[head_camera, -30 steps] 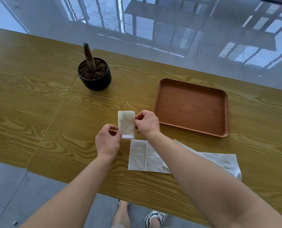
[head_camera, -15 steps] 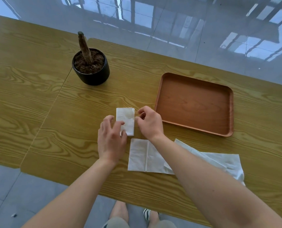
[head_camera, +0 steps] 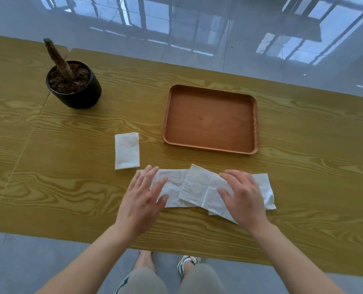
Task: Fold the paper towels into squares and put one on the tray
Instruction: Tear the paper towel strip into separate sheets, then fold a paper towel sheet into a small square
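A small folded white paper towel (head_camera: 127,150) lies on the wooden table, left of the brown tray (head_camera: 255,126), with no hand on it. The tray holds nothing. Nearer to me, a long strip of unfolded paper towels (head_camera: 195,188) lies across the table, with one sheet overlapping at an angle. My left hand (head_camera: 143,198) rests with spread, straight fingers on the strip's left end. My right hand (head_camera: 243,194) lies flat with straight fingers on the strip's right part.
A black pot (head_camera: 74,87) with soil and a bare stem stands at the back left. The table's near edge (head_camera: 176,249) runs just below my wrists; my legs and sandals show beneath. Glossy floor lies beyond the far edge.
Both hands left the small folded towel, which now lies alone on the table. They moved toward me and now lie flat on the long unfolded strip.
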### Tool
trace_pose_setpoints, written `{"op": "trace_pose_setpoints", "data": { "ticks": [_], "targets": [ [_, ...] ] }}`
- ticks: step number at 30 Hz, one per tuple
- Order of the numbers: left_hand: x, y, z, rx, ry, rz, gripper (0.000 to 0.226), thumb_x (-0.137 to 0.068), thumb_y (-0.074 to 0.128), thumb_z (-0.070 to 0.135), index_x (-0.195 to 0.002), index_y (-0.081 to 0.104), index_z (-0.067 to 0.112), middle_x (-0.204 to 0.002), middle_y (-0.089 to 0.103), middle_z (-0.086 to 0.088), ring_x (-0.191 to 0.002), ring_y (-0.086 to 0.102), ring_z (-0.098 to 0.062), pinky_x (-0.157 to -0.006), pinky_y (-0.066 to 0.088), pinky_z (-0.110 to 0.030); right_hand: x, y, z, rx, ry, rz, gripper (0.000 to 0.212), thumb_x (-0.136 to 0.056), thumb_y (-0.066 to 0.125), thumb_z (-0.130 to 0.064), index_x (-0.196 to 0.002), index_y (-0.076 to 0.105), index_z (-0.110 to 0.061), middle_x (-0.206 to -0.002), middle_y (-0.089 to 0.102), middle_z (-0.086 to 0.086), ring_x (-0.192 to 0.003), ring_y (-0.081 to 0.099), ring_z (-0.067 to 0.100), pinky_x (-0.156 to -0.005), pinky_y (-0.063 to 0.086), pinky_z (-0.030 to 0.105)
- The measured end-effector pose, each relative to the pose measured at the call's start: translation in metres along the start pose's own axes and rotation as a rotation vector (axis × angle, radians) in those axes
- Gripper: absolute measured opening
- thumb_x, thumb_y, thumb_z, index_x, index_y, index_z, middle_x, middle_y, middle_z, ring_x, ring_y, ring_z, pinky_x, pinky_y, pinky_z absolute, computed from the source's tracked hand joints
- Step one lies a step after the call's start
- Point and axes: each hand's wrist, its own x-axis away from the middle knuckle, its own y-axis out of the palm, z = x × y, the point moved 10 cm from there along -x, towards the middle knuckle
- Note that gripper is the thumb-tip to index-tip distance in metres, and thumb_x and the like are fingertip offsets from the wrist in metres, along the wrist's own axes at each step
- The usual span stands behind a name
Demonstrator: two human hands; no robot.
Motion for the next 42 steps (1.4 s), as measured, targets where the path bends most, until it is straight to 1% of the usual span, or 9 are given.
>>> {"op": "trace_pose_setpoints", "data": {
  "ticks": [4,8,10,21,31,34,37,40,42],
  "targets": [
    [0.001,0.034,0.013,-0.129,-0.035,-0.179,0.071,-0.096,0.021,0.062,-0.153,0.033,0.022,-0.164,0.016,-0.012,-0.153,0.004,-0.029,-0.123,0.008,-0.051,0.02,0.024,0.012,0.104,-0.068,-0.127,0.045,-0.094,0.066,-0.033,-0.138,0.058,-0.022,-0.151,0.049,0.009,-0.142,0.041,0.033,-0.112,0.039,0.052],
    [0.004,0.046,0.01,-0.198,-0.038,-0.232,0.076,-0.094,0.011,0.068,-0.158,0.012,0.027,-0.167,-0.004,-0.006,-0.152,-0.015,-0.025,-0.124,0.0,-0.049,0.039,0.025,0.043,0.158,-0.077,-0.15,0.05,-0.101,0.036,-0.042,-0.145,0.051,-0.023,-0.159,0.039,0.008,-0.149,0.031,0.031,-0.119,0.03,0.053],
    [0.004,0.047,0.009,-0.181,-0.037,-0.233,0.077,-0.093,0.013,0.069,-0.158,0.011,0.027,-0.167,-0.005,-0.006,-0.152,-0.015,-0.024,-0.124,0.0,-0.049,0.047,0.019,0.064,0.16,-0.039,-0.143,0.054,-0.101,0.031,-0.044,-0.146,0.05,-0.023,-0.16,0.037,0.008,-0.149,0.03,0.03,-0.119,0.029,0.054],
    [0.008,0.065,0.041,-0.19,0.017,-0.253,0.076,-0.092,0.02,0.074,-0.157,0.01,0.036,-0.165,-0.013,-0.007,-0.151,-0.018,-0.027,-0.121,-0.003,-0.053,0.062,-0.017,0.162,0.144,0.168,-0.09,0.059,-0.1,0.028,-0.048,-0.149,0.047,-0.021,-0.161,0.035,0.01,-0.15,0.025,0.028,-0.12,0.027,0.051],
    [-0.004,0.074,0.07,-0.197,0.078,-0.229,0.074,-0.093,0.024,0.073,-0.157,0.013,0.037,-0.166,-0.005,-0.011,-0.152,-0.013,-0.031,-0.12,0.0,-0.056,0.056,-0.021,0.175,0.108,0.217,-0.072,0.047,-0.103,0.048,-0.03,-0.149,0.045,-0.02,-0.162,0.032,0.008,-0.151,0.022,0.028,-0.122,0.023,0.05],
    [-0.002,0.071,0.07,-0.226,0.092,-0.226,0.073,-0.094,0.024,0.073,-0.156,0.011,0.038,-0.166,-0.004,-0.012,-0.152,-0.013,-0.032,-0.12,0.0,-0.058,0.054,-0.038,0.164,0.06,0.224,0.086,0.045,-0.096,0.063,-0.016,-0.14,0.055,-0.011,-0.152,0.046,0.015,-0.141,0.037,0.036,-0.114,0.033,0.054],
    [-0.002,0.056,0.074,-0.169,0.093,-0.152,0.068,-0.094,0.037,0.066,-0.154,0.026,0.035,-0.165,0.01,-0.014,-0.152,-0.002,-0.035,-0.119,0.005,-0.062,0.054,-0.06,0.127,-0.074,0.204,0.345,0.033,-0.09,0.07,-0.005,-0.122,0.066,-0.004,-0.124,0.066,0.015,-0.115,0.056,0.034,-0.098,0.048,0.049],
    [0.008,0.041,0.075,-0.078,0.118,-0.037,0.052,-0.092,0.048,0.052,-0.137,0.055,0.027,-0.154,0.037,-0.015,-0.148,0.021,-0.036,-0.117,0.019,-0.062,0.048,-0.04,0.075,-0.248,0.217,0.226,0.02,-0.091,0.068,-0.009,-0.11,0.071,-0.009,-0.095,0.073,0.004,-0.086,0.066,0.02,-0.077,0.058,0.042],
    [0.017,0.041,0.08,-0.073,0.16,-0.041,0.048,-0.091,0.049,0.046,-0.132,0.059,0.022,-0.15,0.043,-0.013,-0.147,0.026,-0.034,-0.117,0.022,-0.06,0.046,-0.009,0.059,-0.381,0.352,0.026,0.028,-0.092,0.069,-0.02,-0.119,0.07,-0.013,-0.09,0.072,-0.006,-0.079,0.067,0.011,-0.077,0.059,0.037]
  ]
}}
